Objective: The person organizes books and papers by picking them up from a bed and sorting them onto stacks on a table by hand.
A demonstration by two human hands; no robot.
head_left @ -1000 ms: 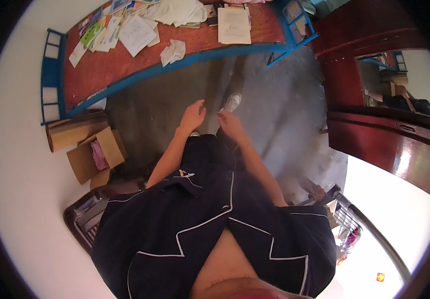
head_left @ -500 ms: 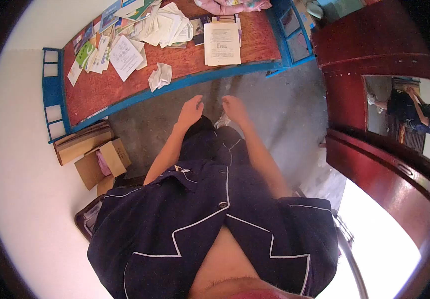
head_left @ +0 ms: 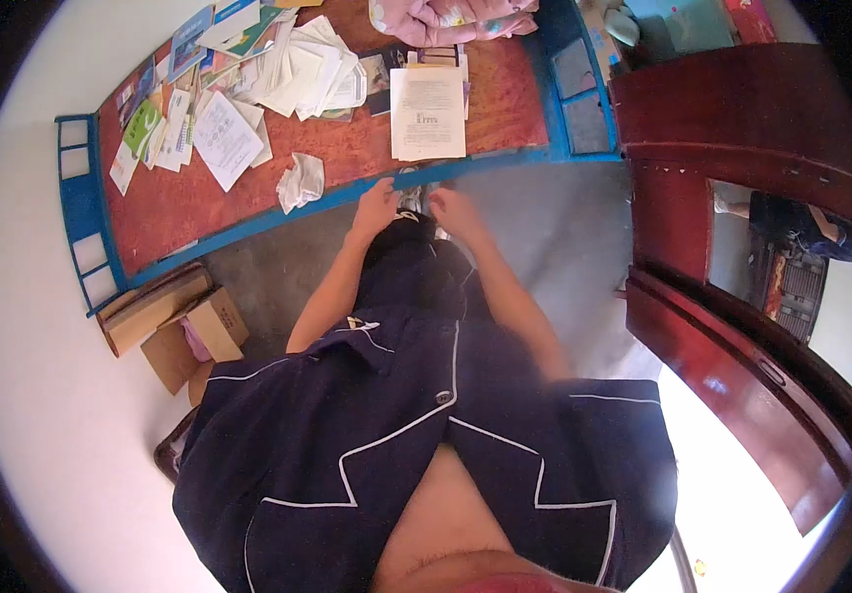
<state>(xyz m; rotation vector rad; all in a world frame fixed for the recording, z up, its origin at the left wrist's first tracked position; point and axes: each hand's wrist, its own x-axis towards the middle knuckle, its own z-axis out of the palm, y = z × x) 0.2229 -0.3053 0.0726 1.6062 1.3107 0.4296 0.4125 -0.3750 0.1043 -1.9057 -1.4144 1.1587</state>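
My left hand (head_left: 377, 206) hangs in front of me with its fingers loosely apart and nothing in it. Beside it, with a small gap between them, my right hand (head_left: 455, 211) is also empty, its fingers slightly bent. Both are at the blue front rail of a red-topped bed frame (head_left: 505, 109); whether they touch the rail I cannot tell. Nearest on the red board is a stack of printed sheets (head_left: 429, 127). A crumpled white cloth or paper (head_left: 300, 184) lies near the edge to the left. Farther left are loose papers (head_left: 226, 140) and a green booklet (head_left: 144, 125).
A pink patterned blanket (head_left: 456, 22) is bunched at the back. Open cardboard boxes (head_left: 194, 336) stand on the floor at left by the white wall. At right is a dark red cabinet (head_left: 732, 109) with a mirror (head_left: 777, 247). Bright light comes in at lower right.
The bed frame and papers appear lower and closer in view. My hands now overlap the blue rail area, where floor showed between before. The boxes and cabinet have shifted in view too.
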